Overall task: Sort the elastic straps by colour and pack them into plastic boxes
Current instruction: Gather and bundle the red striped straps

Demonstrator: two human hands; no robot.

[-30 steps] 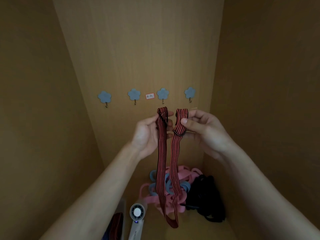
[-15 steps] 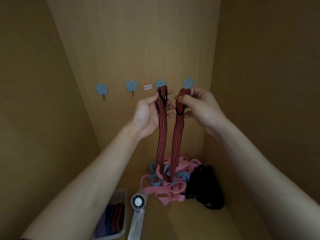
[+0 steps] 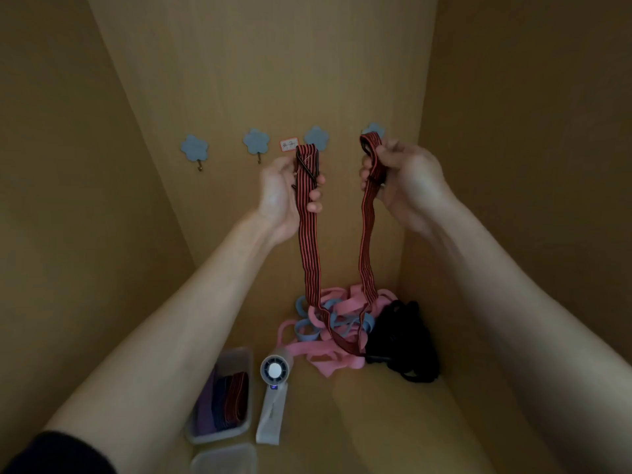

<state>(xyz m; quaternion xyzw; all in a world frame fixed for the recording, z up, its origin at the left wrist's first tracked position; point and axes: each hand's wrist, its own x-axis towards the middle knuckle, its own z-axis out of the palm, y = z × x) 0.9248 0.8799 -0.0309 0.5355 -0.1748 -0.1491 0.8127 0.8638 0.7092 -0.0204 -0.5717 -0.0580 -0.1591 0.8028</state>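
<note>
A red-and-black striped elastic strap [image 3: 309,248] hangs in a long U between my hands, its low bend resting over the pile. My left hand [image 3: 285,193] grips one end with its black metal buckle; my right hand [image 3: 400,179] grips the other looped end, higher and to the right. Below lies a pile of pink straps [image 3: 328,357] mixed with light blue straps [image 3: 307,331], and a heap of black straps [image 3: 400,340] to its right. A clear plastic box [image 3: 236,357] at lower left holds folded purple, dark blue and red-striped straps.
A small white handheld fan [image 3: 273,398] stands beside the box. A second clear plastic box [image 3: 222,460] sits at the bottom edge. Several blue flower-shaped hooks, such as the leftmost hook [image 3: 194,148], line the wooden back wall. Wooden side walls close in left and right.
My hands have moved apart, spreading the strap's two ends wider. The strap's lower bend has come down onto the pile.
</note>
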